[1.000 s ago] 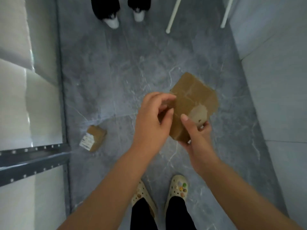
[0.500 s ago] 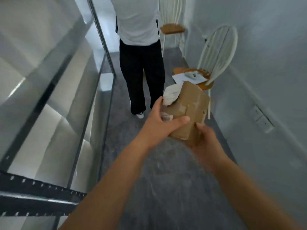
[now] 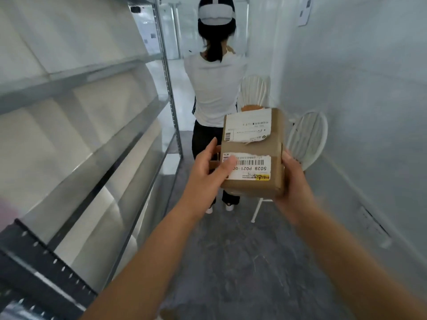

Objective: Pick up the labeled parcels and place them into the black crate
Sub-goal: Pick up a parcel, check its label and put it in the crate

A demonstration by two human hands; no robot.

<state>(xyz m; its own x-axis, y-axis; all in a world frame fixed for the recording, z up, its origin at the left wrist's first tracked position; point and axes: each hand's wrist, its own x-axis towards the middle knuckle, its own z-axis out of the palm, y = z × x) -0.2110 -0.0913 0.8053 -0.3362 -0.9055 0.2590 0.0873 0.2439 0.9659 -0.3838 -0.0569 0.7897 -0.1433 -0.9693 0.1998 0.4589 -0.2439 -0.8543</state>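
Brown cardboard parcel (image 3: 253, 174) with torn white labels (image 3: 248, 128) is gripped by the left hand (image 3: 206, 168) and the right hand (image 3: 292, 181), held above the grey floor (image 3: 242, 262).

One parcel (image 3: 254, 184) with two labels (image 3: 248, 125) (image 3: 253, 167), one left hand (image 3: 205, 168), one right hand (image 3: 293, 181), two white chairs (image 3: 308, 137) (image 3: 254, 91), one person (image 3: 215, 88), one rack (image 3: 169, 88).
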